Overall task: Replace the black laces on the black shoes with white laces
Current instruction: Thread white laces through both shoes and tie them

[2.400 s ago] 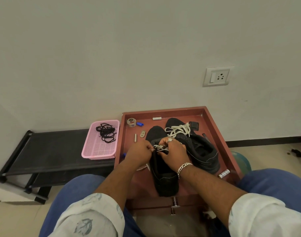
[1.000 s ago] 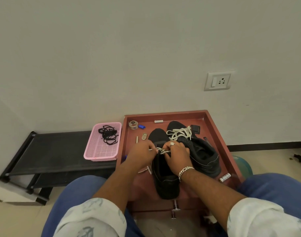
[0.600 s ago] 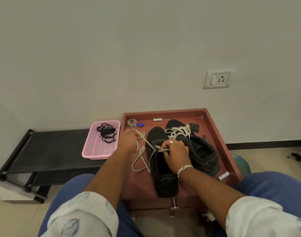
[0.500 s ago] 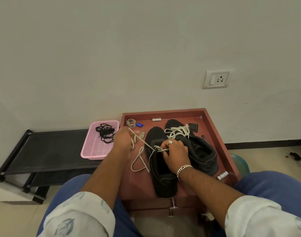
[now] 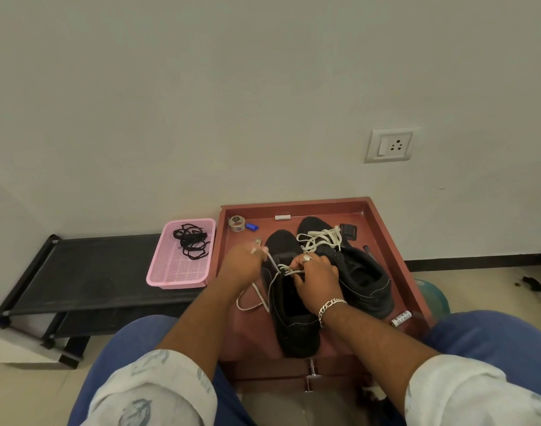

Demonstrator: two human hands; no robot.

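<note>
Current step, as judged: threading the white lace [image 5: 264, 290] through the eyelets of the near black shoe [image 5: 295, 321], which lies at lower centre of the frame on the red-brown tray [image 5: 382, 229].

The left hand [image 5: 243, 269] pinches one run of the white lace and holds it taut toward the left. The right hand [image 5: 316, 279] is curled over the shoe's eyelet area, fingers on the lacing there; exactly which strand it holds cannot be told. A slack loop of the lace lies on the tray just left of the shoe.

The second black shoe [image 5: 359, 278], right of centre, already carries a white lace [image 5: 319, 239] at its toe end. The removed black laces [image 5: 190, 242] lie in the pink basket [image 5: 170, 276], left of the tray.

Risks:
- Uneven pull by the left hand could leave the two lace ends unequal.
- The slack loop could snag or twist.
- A skipped eyelet is possible, since the right hand covers them.

Legible writing: none. The label on the small cylinder [image 5: 401, 318] at the tray's lower right is too small to read.
</note>
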